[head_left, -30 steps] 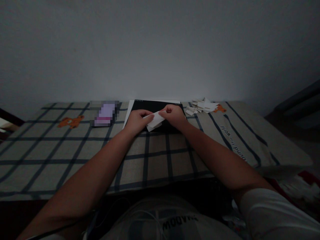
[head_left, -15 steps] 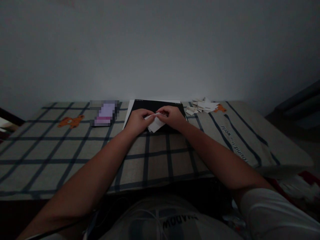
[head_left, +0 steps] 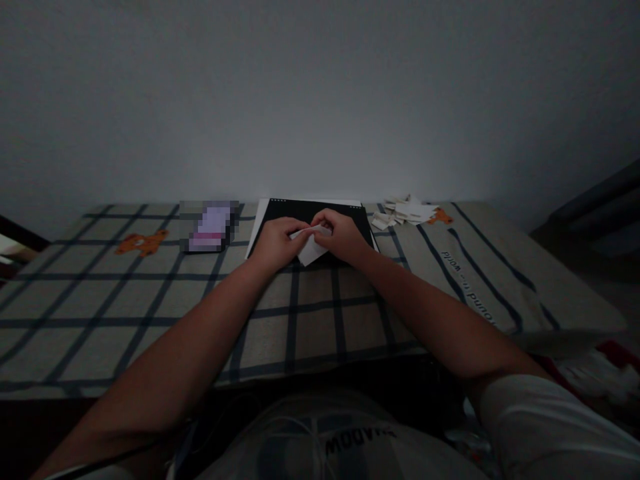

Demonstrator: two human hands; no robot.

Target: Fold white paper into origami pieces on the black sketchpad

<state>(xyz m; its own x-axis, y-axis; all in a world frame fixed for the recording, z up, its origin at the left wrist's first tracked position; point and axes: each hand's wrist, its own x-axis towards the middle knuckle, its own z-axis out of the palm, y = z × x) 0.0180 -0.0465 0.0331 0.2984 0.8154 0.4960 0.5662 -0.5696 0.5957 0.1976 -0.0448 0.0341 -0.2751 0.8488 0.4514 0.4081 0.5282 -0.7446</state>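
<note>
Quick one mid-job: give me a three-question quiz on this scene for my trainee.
1. Which hands hold the white paper?
2. True or false: the paper scraps lie left of the black pad.
3. The cloth print is: A dots, B checks with bears, C flowers.
Key: 1 both, left hand and right hand; 2 false, they lie to its right; 3 B.
</note>
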